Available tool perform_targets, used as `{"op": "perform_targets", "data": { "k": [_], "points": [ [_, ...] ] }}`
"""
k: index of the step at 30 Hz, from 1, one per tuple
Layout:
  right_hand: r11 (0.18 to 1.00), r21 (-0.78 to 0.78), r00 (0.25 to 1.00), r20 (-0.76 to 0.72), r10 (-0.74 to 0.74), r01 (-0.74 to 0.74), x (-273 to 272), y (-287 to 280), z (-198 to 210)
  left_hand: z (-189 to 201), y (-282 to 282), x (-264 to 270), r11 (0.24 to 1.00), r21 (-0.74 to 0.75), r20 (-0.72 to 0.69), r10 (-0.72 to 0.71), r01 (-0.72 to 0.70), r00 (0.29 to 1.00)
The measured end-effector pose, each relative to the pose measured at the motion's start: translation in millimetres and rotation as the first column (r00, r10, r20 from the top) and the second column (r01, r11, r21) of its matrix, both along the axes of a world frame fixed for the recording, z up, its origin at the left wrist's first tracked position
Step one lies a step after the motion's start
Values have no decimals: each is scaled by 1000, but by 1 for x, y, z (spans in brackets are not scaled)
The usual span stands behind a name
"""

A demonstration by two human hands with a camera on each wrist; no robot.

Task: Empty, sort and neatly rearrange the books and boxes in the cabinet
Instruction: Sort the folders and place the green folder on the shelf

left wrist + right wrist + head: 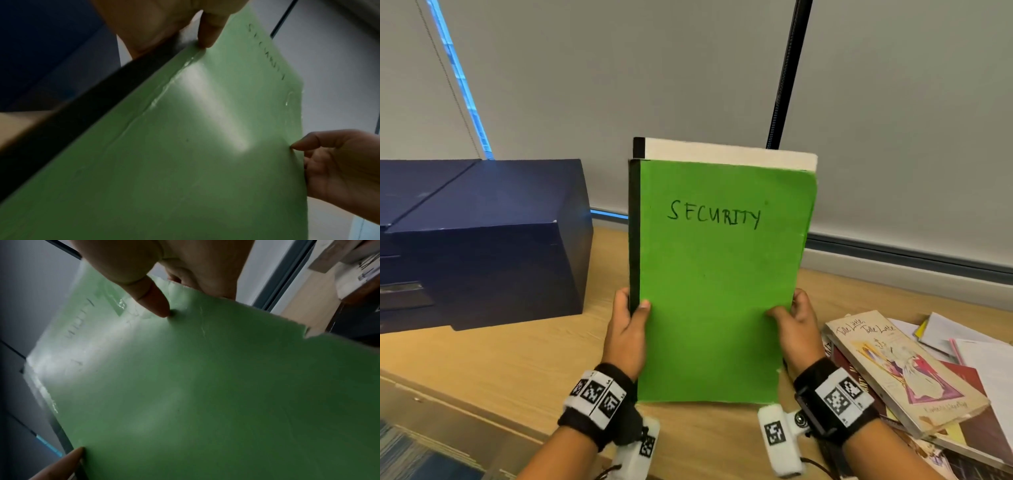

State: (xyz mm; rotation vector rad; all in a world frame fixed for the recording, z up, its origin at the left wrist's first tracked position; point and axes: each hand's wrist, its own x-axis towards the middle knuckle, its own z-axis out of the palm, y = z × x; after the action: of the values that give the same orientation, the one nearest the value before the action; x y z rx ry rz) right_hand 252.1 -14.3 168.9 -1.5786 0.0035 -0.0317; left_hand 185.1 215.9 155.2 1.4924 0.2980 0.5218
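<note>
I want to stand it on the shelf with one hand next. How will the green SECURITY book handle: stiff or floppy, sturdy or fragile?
The green SECURITY book probably stays fairly stiff: held upright by its lower edges, it shows no sag. Its cover looks fragile, since the right edge is ragged and chipped. The left hand and right hand both pinch it, so one-handed it may twist.

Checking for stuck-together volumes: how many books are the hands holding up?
2: the green book in front, and a white book behind it, only its top edge showing. More may be hidden.

box (479, 240) left on table (524, 356), held notebook (715, 281) centre, book pile (914, 373) right
</note>
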Motion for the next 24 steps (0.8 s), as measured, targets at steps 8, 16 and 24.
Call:
{"op": "perform_targets", "data": {
  "k": [8, 16, 24],
  "points": [
    [999, -32, 999, 29, 28, -27, -14, 3, -5, 12, -6, -12, 995, -93, 7, -19, 20, 1000],
    [994, -104, 999, -22, 24, -27, -18, 7, -22, -19, 1, -10, 987, -159, -95, -10, -6, 995],
    [975, -180, 990, -18, -137, 131, -13, 7, -26, -5, -8, -11, 992, -120, -98, 17, -28, 995]
  ]
}}
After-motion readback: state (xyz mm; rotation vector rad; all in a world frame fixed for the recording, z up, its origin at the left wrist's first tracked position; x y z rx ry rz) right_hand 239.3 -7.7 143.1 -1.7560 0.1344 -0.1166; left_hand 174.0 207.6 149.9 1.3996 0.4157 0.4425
